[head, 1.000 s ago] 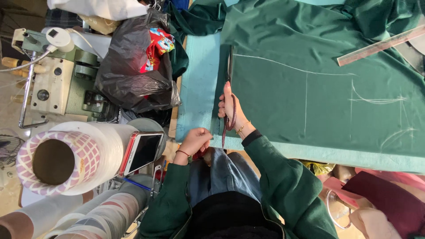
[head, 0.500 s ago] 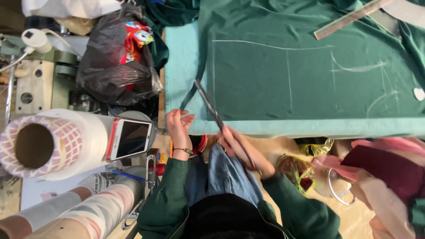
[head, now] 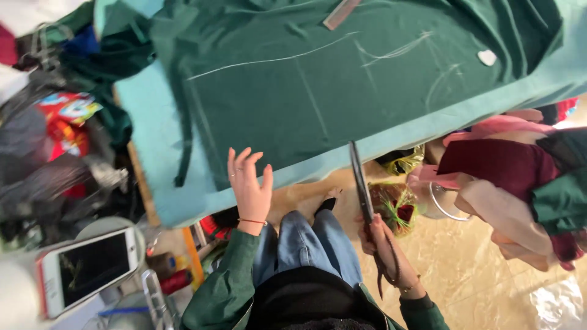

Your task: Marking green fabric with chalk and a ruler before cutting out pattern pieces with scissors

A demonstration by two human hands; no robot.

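Dark green fabric (head: 342, 79) with white chalk lines lies spread over a teal-covered table (head: 153, 159). My left hand (head: 249, 186) hovers with fingers apart at the table's near edge, holding nothing. My right hand (head: 382, 244) grips the handles of long dark scissors (head: 361, 186), whose blades point up toward the fabric's near edge. A small white chalk piece (head: 487, 57) rests on the fabric at the far right. A ruler (head: 339, 13) lies at the top of the cloth.
A white phone (head: 85, 269) lies at lower left beside a black bag and colourful packaging (head: 67, 119). A heap of pink, maroon and green cloth (head: 520, 183) sits on the tan floor to the right. My legs in jeans (head: 312, 244) are below the table edge.
The view swung left and tilted. My right hand drew the scissors off the cloth toward my lap. My left hand let go and rose, open, at the table edge.
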